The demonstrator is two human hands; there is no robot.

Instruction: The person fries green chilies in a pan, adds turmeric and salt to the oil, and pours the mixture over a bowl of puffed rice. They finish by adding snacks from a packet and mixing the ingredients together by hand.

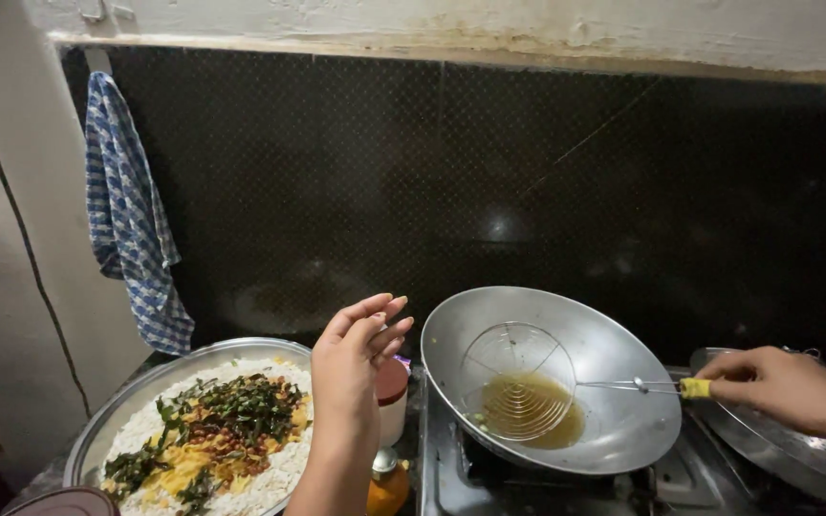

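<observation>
head camera looks down at a kitchen counter against a dark tiled wall. right hand (776,384) pinches the yellow-tipped handle of a wire skimmer (518,382), fingers closed around it. the skimmer's round mesh basket rests inside a metal wok (623,420), dipping into a small pool of golden oil (566,425) at the bottom. the wok sits on a stove (451,468). left hand (356,358) is raised in the air with nothing in it, fingers together and loosely stretched, hovering between the wok and a large steel tray (117,406). the tray holds puffed rice (274,468) topped with fried green leaves and peanuts. a red-capped white jar (392,401) stands just behind the left hand. a blue checked cloth (131,220) hangs on the wall at left.
</observation>
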